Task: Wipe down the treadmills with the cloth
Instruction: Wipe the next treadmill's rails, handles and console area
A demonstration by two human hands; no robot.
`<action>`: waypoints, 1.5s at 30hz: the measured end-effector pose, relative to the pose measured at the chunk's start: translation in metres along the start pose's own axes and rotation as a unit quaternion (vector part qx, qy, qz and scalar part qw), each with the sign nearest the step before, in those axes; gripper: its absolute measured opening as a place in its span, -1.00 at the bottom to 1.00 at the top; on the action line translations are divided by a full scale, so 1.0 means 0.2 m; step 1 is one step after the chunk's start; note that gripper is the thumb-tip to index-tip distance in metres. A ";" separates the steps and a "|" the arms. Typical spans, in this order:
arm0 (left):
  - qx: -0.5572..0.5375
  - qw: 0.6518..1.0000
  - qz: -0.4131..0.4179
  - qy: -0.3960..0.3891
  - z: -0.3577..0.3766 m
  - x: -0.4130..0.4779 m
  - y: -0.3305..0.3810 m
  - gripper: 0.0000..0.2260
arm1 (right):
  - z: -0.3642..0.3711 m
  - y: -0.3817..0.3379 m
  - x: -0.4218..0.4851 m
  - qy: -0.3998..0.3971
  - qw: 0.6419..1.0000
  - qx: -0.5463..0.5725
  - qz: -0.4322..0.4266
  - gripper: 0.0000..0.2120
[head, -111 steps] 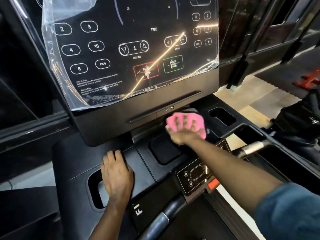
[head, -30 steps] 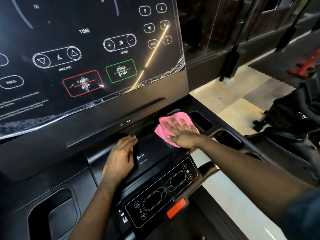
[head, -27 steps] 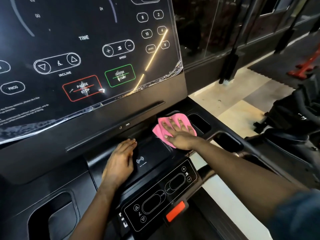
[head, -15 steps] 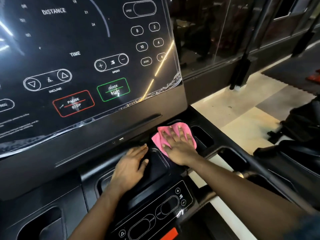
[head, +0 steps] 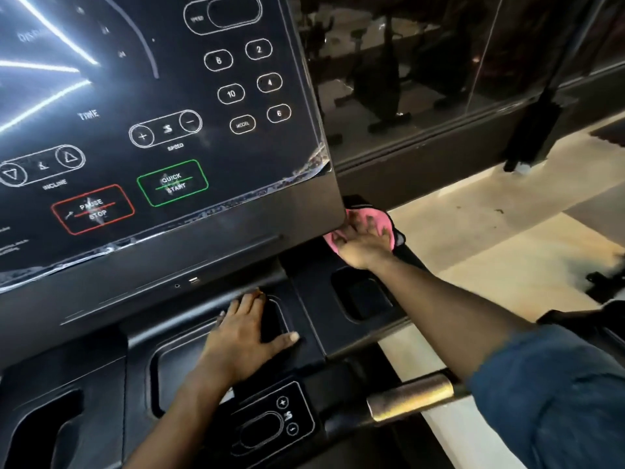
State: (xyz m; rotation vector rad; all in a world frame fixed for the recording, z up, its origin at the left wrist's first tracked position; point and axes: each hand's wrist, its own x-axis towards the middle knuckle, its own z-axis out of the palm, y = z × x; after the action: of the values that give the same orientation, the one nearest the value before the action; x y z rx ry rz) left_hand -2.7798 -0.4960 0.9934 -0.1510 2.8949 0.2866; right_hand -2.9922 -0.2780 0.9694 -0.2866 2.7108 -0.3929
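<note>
Treadmill (head: 236, 262) wiping looks partway: right hand (head: 363, 243), fingers spread flat, presses the pink cloth (head: 380, 216) onto the tray's (head: 316, 299) far right corner, left hand (head: 243, 336) rests flat, screen (head: 152, 96) and handle (head: 409, 397) seemingly not yet done.

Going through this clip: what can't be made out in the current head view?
- Pink cloth: mostly covered by the right hand pressing it; its left edge sits behind the console corner.
- Surface under the cloth: hidden, so cleanliness is unknown.
- Console's upper-left labels: washed out by glare streaks, cut by the frame edges.
- Small print at the left edge: blurred, cut off.
- Tray under the left hand: partly covered.
</note>
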 end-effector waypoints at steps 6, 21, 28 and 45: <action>0.045 0.998 -0.005 0.033 0.05 0.04 0.04 0.30 | 0.05 0.31 -0.09 0.030 0.995 0.073 0.053 -0.39; 0.023 1.000 -0.007 0.019 0.05 0.02 0.07 0.28 | 0.08 0.21 0.02 0.088 0.978 -0.049 -0.181 -0.45; 0.030 0.999 -0.004 0.013 0.05 0.00 0.09 0.22 | -0.05 0.43 0.23 0.043 0.985 0.149 -0.079 -0.37; 0.111 0.990 0.082 -0.024 0.08 0.10 0.00 0.01 | -0.13 0.33 0.18 0.044 0.993 0.040 -0.102 -0.48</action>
State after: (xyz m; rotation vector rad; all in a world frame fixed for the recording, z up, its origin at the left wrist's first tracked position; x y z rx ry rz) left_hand -2.7952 -0.4947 0.9743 0.1315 2.8693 -0.0072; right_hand -3.0444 -0.2189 0.9601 -0.5391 2.7508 -0.5827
